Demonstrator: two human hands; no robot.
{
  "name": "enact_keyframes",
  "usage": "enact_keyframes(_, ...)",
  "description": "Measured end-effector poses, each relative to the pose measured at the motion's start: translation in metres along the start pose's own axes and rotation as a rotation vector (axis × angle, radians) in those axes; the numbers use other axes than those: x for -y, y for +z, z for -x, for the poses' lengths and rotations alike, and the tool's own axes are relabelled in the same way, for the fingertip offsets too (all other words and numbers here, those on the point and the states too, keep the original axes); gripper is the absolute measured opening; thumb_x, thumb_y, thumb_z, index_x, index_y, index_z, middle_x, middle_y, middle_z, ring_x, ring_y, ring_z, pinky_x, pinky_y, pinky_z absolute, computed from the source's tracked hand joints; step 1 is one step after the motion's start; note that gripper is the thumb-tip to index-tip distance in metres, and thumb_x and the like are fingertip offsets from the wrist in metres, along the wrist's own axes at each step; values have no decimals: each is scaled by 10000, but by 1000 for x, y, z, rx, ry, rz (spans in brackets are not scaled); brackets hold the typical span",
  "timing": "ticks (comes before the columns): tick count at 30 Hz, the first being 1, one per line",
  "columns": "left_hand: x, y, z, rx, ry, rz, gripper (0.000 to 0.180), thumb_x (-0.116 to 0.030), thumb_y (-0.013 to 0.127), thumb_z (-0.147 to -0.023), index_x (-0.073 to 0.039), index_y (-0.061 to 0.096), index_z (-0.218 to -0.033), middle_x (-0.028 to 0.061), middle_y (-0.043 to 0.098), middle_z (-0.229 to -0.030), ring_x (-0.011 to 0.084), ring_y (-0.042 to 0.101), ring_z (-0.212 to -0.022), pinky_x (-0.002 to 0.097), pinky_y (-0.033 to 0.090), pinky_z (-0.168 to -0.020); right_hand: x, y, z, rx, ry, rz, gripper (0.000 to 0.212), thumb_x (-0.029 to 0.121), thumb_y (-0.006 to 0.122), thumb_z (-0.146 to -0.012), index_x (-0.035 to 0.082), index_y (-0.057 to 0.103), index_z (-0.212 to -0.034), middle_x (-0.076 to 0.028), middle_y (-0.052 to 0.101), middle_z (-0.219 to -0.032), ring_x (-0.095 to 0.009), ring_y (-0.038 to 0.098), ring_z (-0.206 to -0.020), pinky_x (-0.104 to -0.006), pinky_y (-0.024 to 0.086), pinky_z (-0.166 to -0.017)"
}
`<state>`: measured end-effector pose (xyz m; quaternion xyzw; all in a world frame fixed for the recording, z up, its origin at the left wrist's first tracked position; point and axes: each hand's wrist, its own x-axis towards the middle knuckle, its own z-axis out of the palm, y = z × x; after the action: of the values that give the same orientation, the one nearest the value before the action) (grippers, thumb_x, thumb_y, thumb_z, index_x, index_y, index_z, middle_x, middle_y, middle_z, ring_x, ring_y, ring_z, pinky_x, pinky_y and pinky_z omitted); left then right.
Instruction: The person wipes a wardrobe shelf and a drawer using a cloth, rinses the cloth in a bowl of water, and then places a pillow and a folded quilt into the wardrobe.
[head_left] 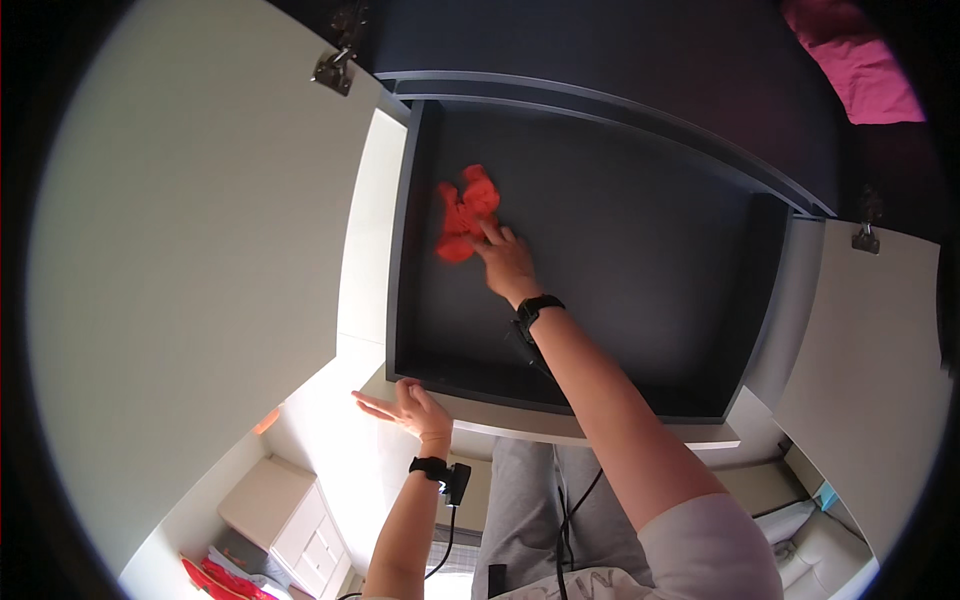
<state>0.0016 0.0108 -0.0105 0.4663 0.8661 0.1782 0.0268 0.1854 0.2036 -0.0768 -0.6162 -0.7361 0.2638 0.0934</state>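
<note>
A crumpled red cloth item, bunched into several lobes, lies in the left part of a dark pulled-out drawer. My right hand reaches into the drawer, its extended fingertips touching the right side of the red cloth. Its fingers look apart rather than wrapped round the cloth, though the undersides are hidden. At the drawer's front left corner, my left hand rests against the pale front edge. Its fingers stretch out to the left, and it holds nothing.
Pale cabinet doors stand open at left and right, with metal hinges. A pink cloth is at the far right. Behind me are a white chest of drawers and red fabric. Black cables hang by my body.
</note>
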Motion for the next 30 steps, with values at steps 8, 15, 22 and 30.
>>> enact_keyframes(8,2,2,-3,26,19,-66,199,-234,477,-897,-91,613,-869,282,-127,-1482,543,-41,-1338,600,193,-1045,-30,-11,35,179,334,-1,331,220,439,-917,163,540,-1227,-112,627,-1103,-293,610,-982,-409,478,-838)
enact_keyframes(15,1,-7,-30,371,49,-42,527,-241,654,-790,11,439,-1201,436,-156,-1383,593,-132,-1296,627,120,-1053,-61,-86,119,-117,383,-327,258,204,664,-758,24,601,-933,-186,634,-972,-346,609,-897,-388,485,-750)
enact_keyframes(22,-33,-44,-5,642,524,373,552,-162,646,-744,28,390,-1195,267,465,-1212,447,421,-1162,486,352,-992,-8,-191,253,-608,80,-229,244,82,698,-671,41,551,-861,-128,591,-1032,-357,526,-1015,-424,449,-865)
enact_keyframes(30,-189,-163,64,840,1070,687,662,-214,663,-794,36,324,-1304,271,448,-1266,413,440,-1185,441,382,-984,61,-286,362,-638,62,-452,209,46,642,-670,47,514,-834,-131,573,-805,-342,579,-763,-404,461,-642)
